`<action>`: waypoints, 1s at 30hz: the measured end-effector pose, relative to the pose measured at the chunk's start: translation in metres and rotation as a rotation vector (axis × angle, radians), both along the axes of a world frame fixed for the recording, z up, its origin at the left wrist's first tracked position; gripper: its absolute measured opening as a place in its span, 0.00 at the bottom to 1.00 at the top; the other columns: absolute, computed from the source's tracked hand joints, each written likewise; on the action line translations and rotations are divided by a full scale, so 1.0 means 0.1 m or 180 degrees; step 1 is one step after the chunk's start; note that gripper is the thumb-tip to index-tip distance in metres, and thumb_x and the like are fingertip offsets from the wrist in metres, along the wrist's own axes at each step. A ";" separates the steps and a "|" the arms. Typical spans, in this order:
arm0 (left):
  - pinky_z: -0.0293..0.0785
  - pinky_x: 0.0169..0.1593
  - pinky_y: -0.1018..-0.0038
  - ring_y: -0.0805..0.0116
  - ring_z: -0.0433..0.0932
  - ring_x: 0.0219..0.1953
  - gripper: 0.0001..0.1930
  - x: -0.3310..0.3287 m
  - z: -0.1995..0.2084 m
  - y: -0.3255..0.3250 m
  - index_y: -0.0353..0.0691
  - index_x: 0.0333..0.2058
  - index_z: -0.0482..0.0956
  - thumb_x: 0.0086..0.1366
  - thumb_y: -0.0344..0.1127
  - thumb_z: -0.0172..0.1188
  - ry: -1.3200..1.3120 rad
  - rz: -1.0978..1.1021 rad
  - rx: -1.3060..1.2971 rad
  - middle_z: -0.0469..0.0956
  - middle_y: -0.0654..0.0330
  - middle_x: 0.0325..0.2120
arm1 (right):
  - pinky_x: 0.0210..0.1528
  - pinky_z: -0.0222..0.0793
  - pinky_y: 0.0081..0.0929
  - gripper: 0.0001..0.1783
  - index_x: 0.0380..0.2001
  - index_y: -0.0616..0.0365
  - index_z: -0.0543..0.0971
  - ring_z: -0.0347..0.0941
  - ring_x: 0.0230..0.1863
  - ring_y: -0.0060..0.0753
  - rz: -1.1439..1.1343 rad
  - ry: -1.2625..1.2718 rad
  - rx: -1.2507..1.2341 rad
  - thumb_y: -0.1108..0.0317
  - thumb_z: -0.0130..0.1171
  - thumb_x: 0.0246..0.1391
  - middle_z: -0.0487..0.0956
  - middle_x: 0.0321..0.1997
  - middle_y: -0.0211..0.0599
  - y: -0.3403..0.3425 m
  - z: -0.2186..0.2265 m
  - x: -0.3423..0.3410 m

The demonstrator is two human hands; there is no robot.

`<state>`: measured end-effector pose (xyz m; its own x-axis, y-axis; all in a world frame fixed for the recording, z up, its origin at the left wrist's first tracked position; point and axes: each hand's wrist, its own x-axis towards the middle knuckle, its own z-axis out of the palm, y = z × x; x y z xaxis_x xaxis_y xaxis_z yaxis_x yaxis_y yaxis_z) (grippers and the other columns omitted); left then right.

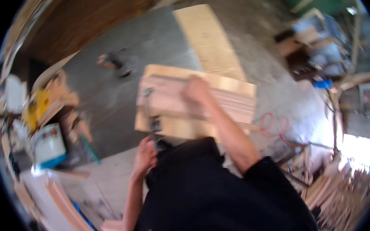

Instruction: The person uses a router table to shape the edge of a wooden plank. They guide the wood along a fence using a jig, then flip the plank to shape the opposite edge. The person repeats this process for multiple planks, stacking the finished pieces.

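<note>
Several reddish-brown wood strips (231,102) lie side by side on a pale wooden board (181,127) in front of me. Across their left end runs a metal bar clamp (154,122), its far jaw resting on the wood. My left hand (145,154) is closed around the clamp's near end, close to my body. Smeared by motion, my right hand (197,89) is over the strips near their middle; its fingers cannot be made out.
A power tool (119,64) lies on the dark worktable (158,36) beyond the board. At left are a white and blue bucket (48,144), a yellow object (41,104) and wood offcuts. A red hose (276,126) coils at right; scrap wood (345,194) piles up lower right.
</note>
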<state>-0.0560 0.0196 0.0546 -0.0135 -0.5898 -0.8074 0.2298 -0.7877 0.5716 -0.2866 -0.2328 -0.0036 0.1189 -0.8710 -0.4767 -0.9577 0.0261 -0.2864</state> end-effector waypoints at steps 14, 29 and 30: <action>0.54 0.15 0.78 0.81 0.57 0.13 0.20 0.19 0.17 0.04 0.50 0.66 0.66 0.83 0.47 0.40 -0.0540 -0.0209 0.0220 0.58 0.70 0.18 | 0.56 0.74 0.45 0.45 0.54 0.62 0.75 0.78 0.57 0.48 -0.0020 -0.0642 -0.0133 0.41 0.77 0.41 0.82 0.53 0.49 0.00 -0.15 0.36; 0.52 0.14 0.78 0.80 0.56 0.12 0.21 0.06 -0.14 0.10 0.44 0.66 0.66 0.81 0.46 0.45 -0.1180 0.0205 0.0187 0.62 0.70 0.18 | 0.59 0.67 0.47 0.35 0.50 0.55 0.81 0.71 0.59 0.44 0.0153 -0.0413 -0.1064 0.38 0.70 0.50 0.78 0.52 0.44 0.26 -0.21 0.42; 0.56 0.16 0.76 0.77 0.59 0.13 0.22 0.04 -0.20 0.10 0.43 0.66 0.65 0.80 0.46 0.46 -0.1381 0.0128 0.0124 0.63 0.68 0.19 | 0.58 0.67 0.47 0.35 0.50 0.55 0.81 0.72 0.59 0.44 0.0138 -0.0435 -0.1110 0.38 0.70 0.50 0.78 0.51 0.44 0.28 -0.23 0.42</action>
<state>-0.0518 0.0298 0.0346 0.3542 -0.5518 -0.7550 0.0059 -0.8060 0.5918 -0.2446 -0.2052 -0.0262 0.2011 -0.9710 -0.1295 -0.9081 -0.1353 -0.3963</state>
